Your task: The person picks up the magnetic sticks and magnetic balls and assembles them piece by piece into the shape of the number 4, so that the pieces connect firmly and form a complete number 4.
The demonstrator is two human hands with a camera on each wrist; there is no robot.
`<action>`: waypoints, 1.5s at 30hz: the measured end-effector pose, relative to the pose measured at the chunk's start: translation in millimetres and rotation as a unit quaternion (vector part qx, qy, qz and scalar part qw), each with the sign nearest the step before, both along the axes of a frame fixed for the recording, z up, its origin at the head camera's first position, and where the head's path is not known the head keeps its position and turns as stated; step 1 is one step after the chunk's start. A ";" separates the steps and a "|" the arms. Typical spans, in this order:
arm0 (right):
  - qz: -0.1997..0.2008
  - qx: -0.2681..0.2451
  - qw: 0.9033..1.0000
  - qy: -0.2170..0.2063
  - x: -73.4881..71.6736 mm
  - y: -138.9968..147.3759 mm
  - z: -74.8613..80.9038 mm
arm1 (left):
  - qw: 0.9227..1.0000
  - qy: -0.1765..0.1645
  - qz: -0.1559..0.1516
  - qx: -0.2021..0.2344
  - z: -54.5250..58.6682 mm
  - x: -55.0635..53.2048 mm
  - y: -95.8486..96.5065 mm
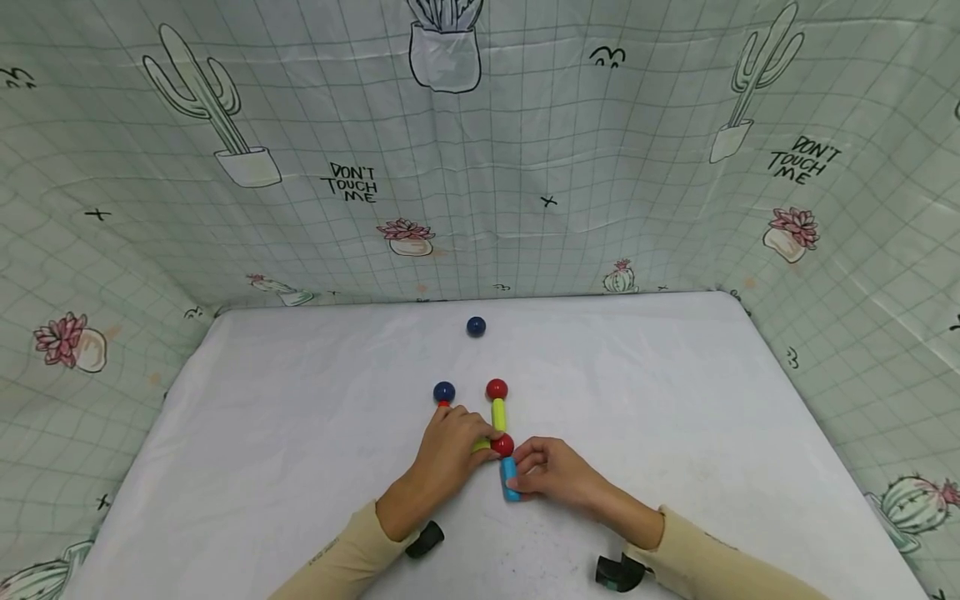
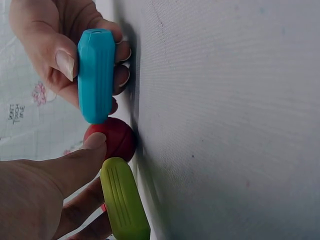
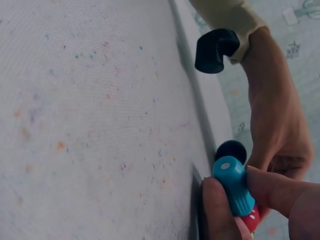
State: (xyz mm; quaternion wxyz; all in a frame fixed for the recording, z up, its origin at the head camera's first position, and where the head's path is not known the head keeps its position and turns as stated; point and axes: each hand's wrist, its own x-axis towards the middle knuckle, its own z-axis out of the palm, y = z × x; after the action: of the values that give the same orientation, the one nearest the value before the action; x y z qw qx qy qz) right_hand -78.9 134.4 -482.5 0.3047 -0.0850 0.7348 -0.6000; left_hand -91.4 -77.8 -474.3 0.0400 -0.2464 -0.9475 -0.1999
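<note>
My left hand (image 1: 448,450) pinches a red ball (image 1: 502,445) between thumb and fingers at the middle of the white table. With its thumb and fingers, my right hand (image 1: 561,477) holds a light blue stick (image 2: 96,75), whose end meets that ball in the left wrist view. One yellow-green stick (image 1: 498,414) runs from the held ball to a farther red ball (image 1: 497,389). Another yellow-green stick (image 2: 125,200) reaches the held ball from the left, partly under my left hand. Beyond that hand shows a dark blue ball (image 1: 444,392) with a red stick (image 1: 444,404), mostly covered by the fingers.
A separate dark blue ball (image 1: 476,327) lies near the far edge of the white table (image 1: 637,375). Behind and around the table hangs a grid-patterned cloth (image 1: 480,167) with cactus drawings. Black wrist devices (image 1: 425,540) stick out below both sleeves.
</note>
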 end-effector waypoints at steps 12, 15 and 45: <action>-0.020 0.019 0.999 0.022 2.9 -4.8 0.2 | 1.000 -0.012 0.003 -0.007 0.2 -0.9 0.5; -0.015 0.018 0.999 0.034 2.0 -5.5 0.0 | 1.000 -0.013 0.003 -0.006 0.4 -1.3 0.8; -0.038 0.098 0.976 0.192 -51.5 14.5 18.8 | 0.999 -0.053 0.012 -0.006 5.7 -1.2 2.7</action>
State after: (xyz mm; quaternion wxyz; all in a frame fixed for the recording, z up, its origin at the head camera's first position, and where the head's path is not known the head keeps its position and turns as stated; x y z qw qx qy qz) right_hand -130.4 148.9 -463.7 0.1417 -0.1407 0.8375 -0.5086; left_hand -92.6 -75.1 -468.6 -0.0090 -0.2247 -0.9523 -0.2064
